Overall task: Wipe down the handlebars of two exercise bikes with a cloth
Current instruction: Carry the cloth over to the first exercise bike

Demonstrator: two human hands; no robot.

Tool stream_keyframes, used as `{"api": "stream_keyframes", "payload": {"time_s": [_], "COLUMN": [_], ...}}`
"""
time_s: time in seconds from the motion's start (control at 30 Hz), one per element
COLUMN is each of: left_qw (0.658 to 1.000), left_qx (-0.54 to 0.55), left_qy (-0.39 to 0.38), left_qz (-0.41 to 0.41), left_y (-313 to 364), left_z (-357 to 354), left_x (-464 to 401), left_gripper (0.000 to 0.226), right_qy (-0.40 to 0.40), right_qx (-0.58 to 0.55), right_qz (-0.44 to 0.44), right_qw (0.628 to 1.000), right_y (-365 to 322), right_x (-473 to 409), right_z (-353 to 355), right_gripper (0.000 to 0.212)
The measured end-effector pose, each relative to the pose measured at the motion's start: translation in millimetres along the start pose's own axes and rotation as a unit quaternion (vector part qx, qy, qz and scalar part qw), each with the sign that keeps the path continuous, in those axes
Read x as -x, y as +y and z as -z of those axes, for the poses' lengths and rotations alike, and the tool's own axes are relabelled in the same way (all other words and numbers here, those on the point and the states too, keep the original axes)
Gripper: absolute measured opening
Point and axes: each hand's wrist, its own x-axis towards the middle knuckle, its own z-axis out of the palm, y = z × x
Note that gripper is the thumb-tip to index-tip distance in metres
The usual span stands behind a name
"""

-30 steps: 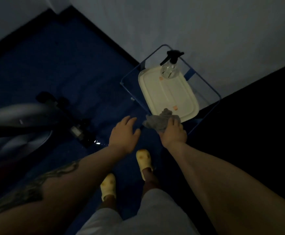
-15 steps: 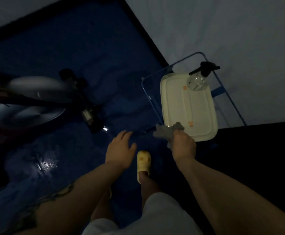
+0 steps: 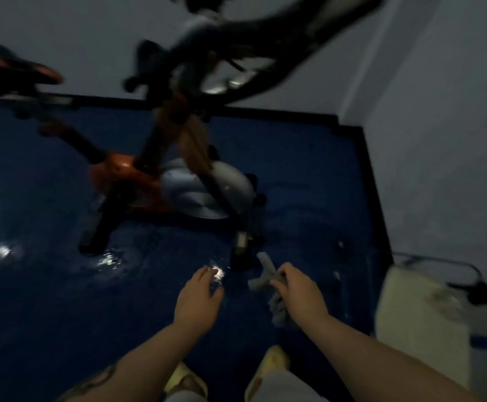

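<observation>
An orange and black exercise bike stands ahead on the dark blue floor, blurred by motion. Its black handlebars sweep across the top of the view, well above my hands. My right hand grips a grey cloth, which sticks out to the left of the fist and hangs below it. My left hand floats beside it with relaxed fingers, holding nothing. Only one bike is in view.
A cream tray on a blue wire-frame stand sits at the right edge, with a clear spray bottle on it. White walls meet in a corner at the right. My yellow slippers show at the bottom.
The view has swung up and left from the tray toward the bike. My right hand has lifted the cloth off the tray and carried it left. The left hand stays beside it.
</observation>
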Motion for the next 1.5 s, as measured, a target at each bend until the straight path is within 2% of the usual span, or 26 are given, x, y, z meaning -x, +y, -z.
{"api": "stream_keyframes", "payload": {"time_s": [0.27, 0.6, 0.87, 1.03, 1.23, 1.5], "left_qw": [0.981, 0.958, 0.946, 0.950, 0.941, 0.953], "left_qx": [0.074, 0.076, 0.098, 0.071, 0.077, 0.083], "left_qy": [0.135, 0.193, 0.167, 0.149, 0.170, 0.172], "left_qz": [0.116, 0.200, 0.259, 0.263, 0.281, 0.234], "left_y": [-140, -289, -382, -438, -494, -586], "left_z": [113, 224, 277, 346, 434, 537], "left_x": [34, 51, 24, -22, -73, -146], "left_gripper": [0.051, 0.049, 0.050, 0.048, 0.049, 0.048], "right_qy": [-0.023, -0.061, -0.112, -0.127, -0.136, -0.126], "right_qx": [0.026, 0.093, 0.156, 0.197, 0.192, 0.194], "right_qz": [0.142, 0.275, 0.308, 0.321, 0.317, 0.303], "right_qw": [0.989, 0.955, 0.932, 0.918, 0.919, 0.924], "right_y": [-176, -358, -452, -521, -619, -739], "right_x": [-35, -61, -113, -170, -228, -291], "right_z": [-85, -197, -266, -302, -330, -395], "right_gripper": [0.016, 0.019, 0.015, 0.015, 0.017, 0.018]}}
